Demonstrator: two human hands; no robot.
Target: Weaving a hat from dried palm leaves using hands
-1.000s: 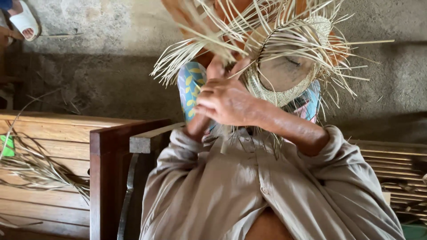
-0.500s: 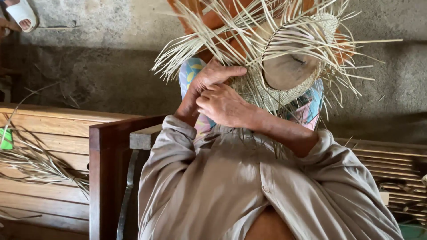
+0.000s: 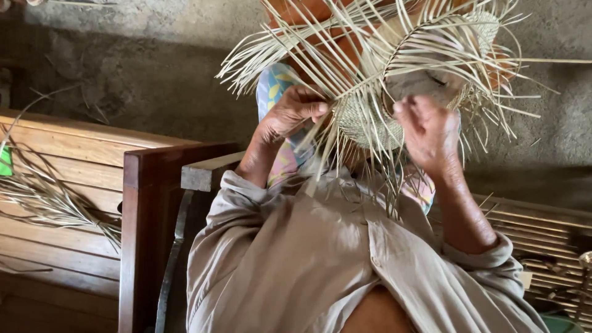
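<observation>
A half-woven straw hat (image 3: 394, 92) sits propped over the knees, raised close for weaving. The left hand (image 3: 293, 114) pinches loose strands at its rim; the right hand (image 3: 428, 132), fingers curled, steadies the woven crown opposite.

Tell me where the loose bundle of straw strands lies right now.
In the head view the loose bundle of straw strands lies at the far left on the wooden slatted bench, left of the dark wooden armrest and well apart from both hands.
</observation>
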